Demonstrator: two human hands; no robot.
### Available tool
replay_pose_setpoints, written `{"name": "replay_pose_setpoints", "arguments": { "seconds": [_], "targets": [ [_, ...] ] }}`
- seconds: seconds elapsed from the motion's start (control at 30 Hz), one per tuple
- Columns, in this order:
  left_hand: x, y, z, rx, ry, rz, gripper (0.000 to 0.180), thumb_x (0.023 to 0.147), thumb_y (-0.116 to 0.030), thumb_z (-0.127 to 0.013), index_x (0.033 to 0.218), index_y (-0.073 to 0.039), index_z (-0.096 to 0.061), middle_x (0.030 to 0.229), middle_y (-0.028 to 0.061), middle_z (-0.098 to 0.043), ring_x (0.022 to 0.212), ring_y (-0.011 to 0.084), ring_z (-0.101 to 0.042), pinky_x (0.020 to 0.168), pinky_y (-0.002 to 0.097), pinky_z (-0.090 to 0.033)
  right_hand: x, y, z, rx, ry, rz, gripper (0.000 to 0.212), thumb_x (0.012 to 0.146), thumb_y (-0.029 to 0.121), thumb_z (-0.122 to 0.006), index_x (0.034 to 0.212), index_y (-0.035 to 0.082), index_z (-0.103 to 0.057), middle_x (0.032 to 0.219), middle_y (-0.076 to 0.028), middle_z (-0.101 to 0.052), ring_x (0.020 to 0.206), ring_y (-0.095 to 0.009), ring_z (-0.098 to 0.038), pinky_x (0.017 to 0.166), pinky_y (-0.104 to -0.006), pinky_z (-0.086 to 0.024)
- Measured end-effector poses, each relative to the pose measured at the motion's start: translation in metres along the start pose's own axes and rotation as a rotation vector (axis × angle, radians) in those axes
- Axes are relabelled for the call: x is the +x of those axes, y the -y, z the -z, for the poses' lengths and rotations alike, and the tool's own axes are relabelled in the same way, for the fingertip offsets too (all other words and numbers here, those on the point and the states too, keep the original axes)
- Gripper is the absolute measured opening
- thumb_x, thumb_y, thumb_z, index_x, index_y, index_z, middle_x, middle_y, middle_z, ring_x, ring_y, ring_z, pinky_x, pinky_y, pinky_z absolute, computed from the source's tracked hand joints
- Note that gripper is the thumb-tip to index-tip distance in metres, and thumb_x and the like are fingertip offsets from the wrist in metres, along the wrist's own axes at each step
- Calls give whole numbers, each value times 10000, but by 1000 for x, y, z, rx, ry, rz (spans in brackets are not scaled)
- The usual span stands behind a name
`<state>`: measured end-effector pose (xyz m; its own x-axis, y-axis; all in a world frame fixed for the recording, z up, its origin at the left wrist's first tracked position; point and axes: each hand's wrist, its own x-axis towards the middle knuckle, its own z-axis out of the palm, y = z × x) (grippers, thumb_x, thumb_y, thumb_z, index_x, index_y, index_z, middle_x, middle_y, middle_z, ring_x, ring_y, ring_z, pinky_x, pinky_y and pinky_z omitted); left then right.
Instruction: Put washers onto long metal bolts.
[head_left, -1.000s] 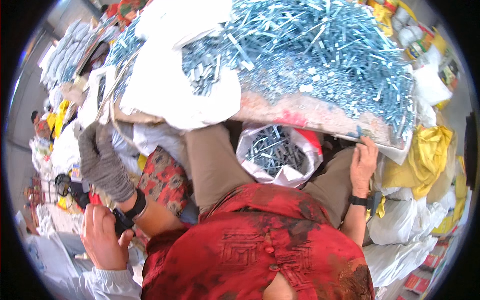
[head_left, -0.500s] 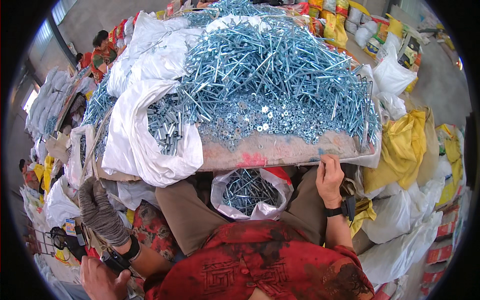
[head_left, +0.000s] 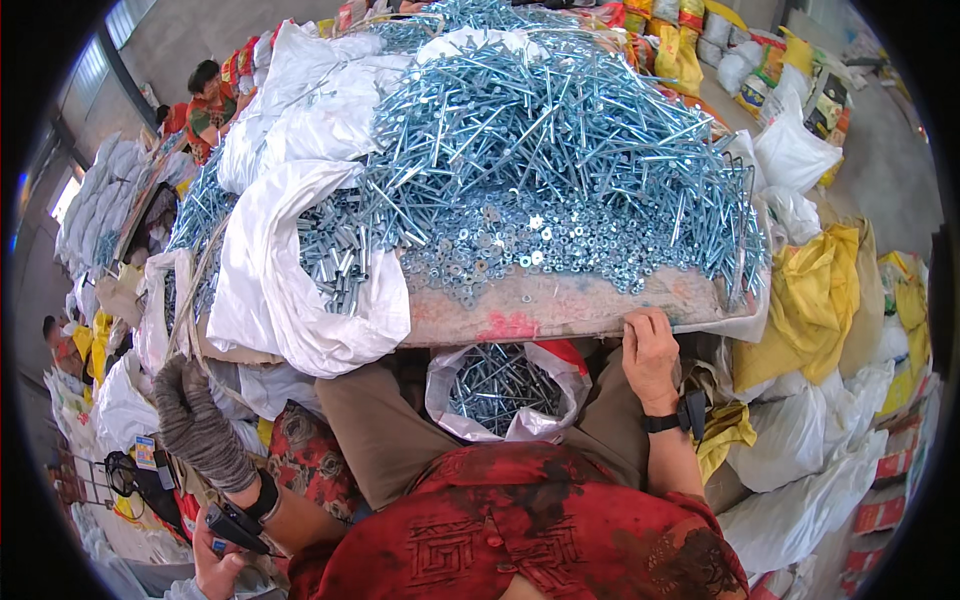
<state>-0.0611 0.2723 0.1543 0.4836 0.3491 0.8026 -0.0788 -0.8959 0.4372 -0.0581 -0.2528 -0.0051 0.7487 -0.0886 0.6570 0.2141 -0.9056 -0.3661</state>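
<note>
- The right hand (head_left: 650, 358) was bare. It lay flat, palm down, with its fingers pointing up toward 12 o'clock.
- The right wrist wore a dark band, and the bare forearm came up from about 5 o'clock.
- The left hand (head_left: 198, 422) wore a grey knit glove. It was held out low at about 8 o'clock, fingers loosely curled, with nothing in it.
- The left wrist wore a dark band too, and its forearm ran back toward 6 o'clock.
- Both knees were bent and spread apart.
</note>
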Motion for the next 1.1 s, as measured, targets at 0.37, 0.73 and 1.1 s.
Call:
{"name": "replay_pose_setpoints", "arguments": {
  "seconds": [0.37, 0.73, 1.1],
  "targets": [
    [-22, -66, -108, -218, 537, -109, 144, 887, -110, -616, 995, -25, -661, 878, 169, -674, 763, 289, -657, 707, 356, -497, -1, -3, -8, -57, 33, -4, 139, 859, 8, -608, 991, 48, -606, 983, -143, -596, 928, -366, -591, 782, -438, -496],
    [-35, -63, -314, 222, 1065, -192, 564, 853, -482, -671, 1181, -28, -615, 1101, 232, -684, 1027, 377, -661, 879, 456, -519, -2, 4, -2, -24, 93, 29, 177, 857, -24, -595, 1024, 35, -610, 1033, -145, -606, 952, -355, -595, 806, -429, -500],
    [-55, -74, -322, 253, 1050, -404, 507, 891, -391, -633, 1257, -44, -574, 1153, 226, -657, 1046, 370, -658, 893, 475, -510, -4, -1, -3, -12, 86, 19, 163, 856, -33, -592, 1009, 20, -614, 1049, -151, -614, 969, -349, -600, 812, -431, -502]
  ]
}}
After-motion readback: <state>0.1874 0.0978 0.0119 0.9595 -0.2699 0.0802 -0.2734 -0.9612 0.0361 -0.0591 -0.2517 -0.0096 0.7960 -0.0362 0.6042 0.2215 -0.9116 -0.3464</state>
